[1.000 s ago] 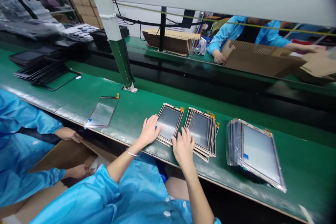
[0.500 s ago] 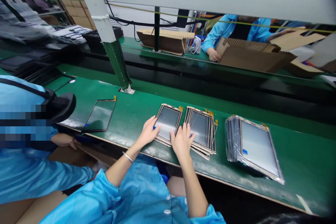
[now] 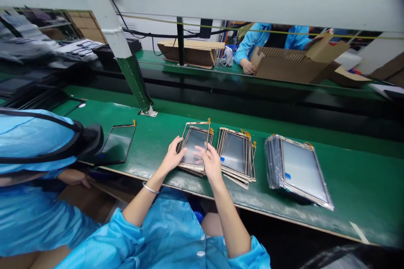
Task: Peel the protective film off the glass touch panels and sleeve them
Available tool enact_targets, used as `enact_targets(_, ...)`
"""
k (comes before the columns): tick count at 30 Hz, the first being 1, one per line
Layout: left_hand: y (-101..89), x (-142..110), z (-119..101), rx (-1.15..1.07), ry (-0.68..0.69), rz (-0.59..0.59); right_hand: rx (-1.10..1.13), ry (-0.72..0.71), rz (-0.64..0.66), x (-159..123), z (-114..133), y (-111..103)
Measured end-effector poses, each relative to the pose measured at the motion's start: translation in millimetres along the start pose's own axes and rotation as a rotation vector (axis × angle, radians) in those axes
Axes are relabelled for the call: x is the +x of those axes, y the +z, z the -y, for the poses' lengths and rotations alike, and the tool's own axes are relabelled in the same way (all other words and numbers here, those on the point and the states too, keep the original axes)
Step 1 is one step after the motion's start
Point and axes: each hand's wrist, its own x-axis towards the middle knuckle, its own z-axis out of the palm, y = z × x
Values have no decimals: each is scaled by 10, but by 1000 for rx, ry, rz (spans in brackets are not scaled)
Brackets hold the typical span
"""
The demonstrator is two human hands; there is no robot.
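Observation:
Between my hands is a framed glass touch panel (image 3: pixel 196 145), tilted a little above the left stack of panels (image 3: pixel 195 170). My left hand (image 3: pixel 172 156) grips its left edge. On the opposite edge, my right hand (image 3: pixel 211 164) is closed, with its fingers showing through the clear glass behind. A gold flex tab (image 3: pixel 208 121) sticks up at the panel's top right corner. Just right of my right hand lies another, uneven stack of panels (image 3: pixel 235 153) with several gold tabs and a blue sticker.
Plastic-wrapped panels (image 3: pixel 304 170) stand piled at the right. A single panel (image 3: pixel 118 145) lies at left beside a co-worker in a blue cap (image 3: pixel 34 134). A green-and-white post (image 3: pixel 126 59) rises from the green bench (image 3: pixel 151 143). Across it, another person handles cardboard dividers (image 3: pixel 284 65).
The top panel of the left stack has been lifted, and both hands now grip its sides. Before, my right hand rested between the two stacks. The camera view has shifted slightly.

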Motion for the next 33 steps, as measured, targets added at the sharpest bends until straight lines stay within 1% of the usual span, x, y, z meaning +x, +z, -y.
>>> enact_targets(1,-29,-67,-70,-49,19,9,79,17,30,-93,31,-33)
enact_targets(2,-53,-148,-143,-136,26,55,165,40,69,-206,59,-87)
enact_targets(3,-69,-240,-215,-261,12,142,240,64,118,-328,84,-164)
enact_targets(4,-76,-339,-282,-409,-28,262,291,88,176,-446,108,-261)
enact_targets(6,-61,-536,-394,-696,-149,509,288,104,280,-616,158,-498)
enact_targets(7,-41,-626,-439,-789,-207,598,268,104,302,-651,187,-625)
enact_targets(9,9,-772,-510,-834,-263,678,264,144,293,-615,253,-868)
enact_targets(11,53,-867,-567,-801,-275,706,291,242,282,-490,331,-1068)
enact_targets(13,76,-916,-613,-742,-289,728,276,323,315,-364,421,-1208)
enact_targets(14,79,-927,-631,-714,-299,736,248,334,336,-324,467,-1253)
enact_targets(17,73,-934,-663,-656,-306,746,105,285,368,-324,580,-1300)
enact_targets(19,62,-934,-673,-631,-298,752,-4,217,347,-394,600,-1287)
enact_targets(22,19,-932,-710,-592,-282,770,-119,98,261,-499,522,-1274)
enact_targets(23,-8,-930,-735,-567,-272,774,-162,65,255,-517,483,-1276)
enact_targets(26,-120,-925,-847,-414,-246,808,-357,-44,308,-510,430,-1267)
enact_targets(29,-220,-927,-966,-237,-223,880,-464,-175,325,-465,557,-1179)
enact_targets(33,-266,-927,-1038,-137,-139,938,-446,-357,406,-408,823,-1007)
